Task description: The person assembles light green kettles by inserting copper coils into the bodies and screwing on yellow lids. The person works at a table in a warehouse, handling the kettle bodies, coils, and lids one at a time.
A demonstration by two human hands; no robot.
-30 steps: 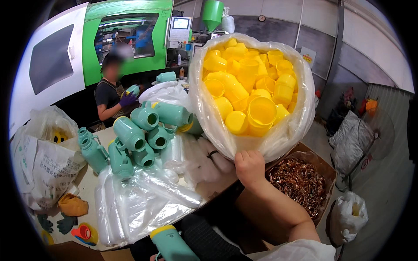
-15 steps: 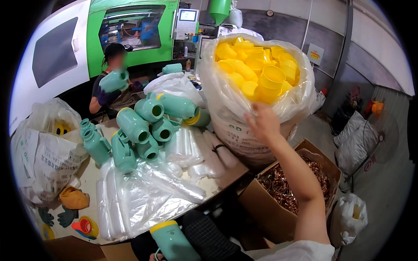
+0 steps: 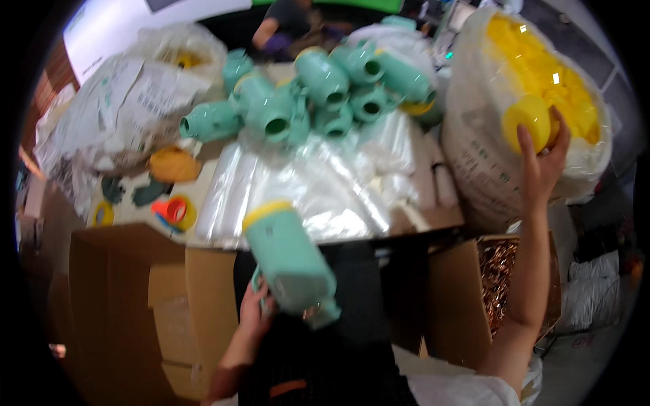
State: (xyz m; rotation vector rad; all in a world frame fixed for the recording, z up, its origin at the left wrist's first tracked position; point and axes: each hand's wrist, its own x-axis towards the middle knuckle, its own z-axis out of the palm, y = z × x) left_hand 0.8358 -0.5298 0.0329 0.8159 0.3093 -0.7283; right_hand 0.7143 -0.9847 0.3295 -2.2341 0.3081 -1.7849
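Observation:
By its side handle my left hand (image 3: 256, 302) grips a green plastic jug body (image 3: 288, 260), tilted over my lap with its yellow-rimmed end up and its neck low. At the right, my right hand (image 3: 545, 159) is raised with a yellow plastic cup (image 3: 528, 122) between thumb and fingers. That cup is in front of a big woven sack (image 3: 484, 162) filled with yellow plastic cups (image 3: 542, 64). Ahead on the table lies a pile of green jug bodies (image 3: 325, 84), some with yellow rims. Clear plastic bags (image 3: 305, 179) are spread out in front of them.
An open cardboard box (image 3: 122, 271) stands at my left; another with coppery metal pieces (image 3: 497, 284) is at my right. On the table's left are an orange cloth bundle (image 3: 174, 164), dark gloves (image 3: 150, 192) and a tape roll (image 3: 177, 211). A co-worker (image 3: 288, 27) sits beyond.
My right hand has taken a yellow cup from the sack. The green jug in my left hand has come up into fuller view. The whole view has shifted downward and turned left.

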